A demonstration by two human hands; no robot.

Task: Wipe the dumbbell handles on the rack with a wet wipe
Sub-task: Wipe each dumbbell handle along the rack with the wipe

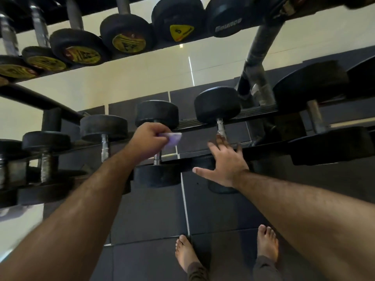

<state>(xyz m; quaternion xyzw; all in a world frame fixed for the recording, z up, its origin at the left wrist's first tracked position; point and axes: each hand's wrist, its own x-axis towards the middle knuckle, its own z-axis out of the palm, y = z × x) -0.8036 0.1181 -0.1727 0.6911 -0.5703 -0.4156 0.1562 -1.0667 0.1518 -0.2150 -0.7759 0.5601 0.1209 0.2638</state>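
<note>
Head view: dumbbell rack (pixel 213 120) spans the frame. Right hand (pixel 223 162) — fingers spread, tips at a chrome handle (pixel 220 126). Left hand (pixel 149 138) pinches the wet wipe (pixel 173 138) over the neighbouring handle (pixel 157 158) to its left.

Both forearms are seen bare, with no sleeves, and fine hair is visible along them. No rings or watch are worn on the hands (pixel 149 138). The feet (pixel 185 253) are bare below dark brownish trouser cuffs (pixel 197 272).
</note>
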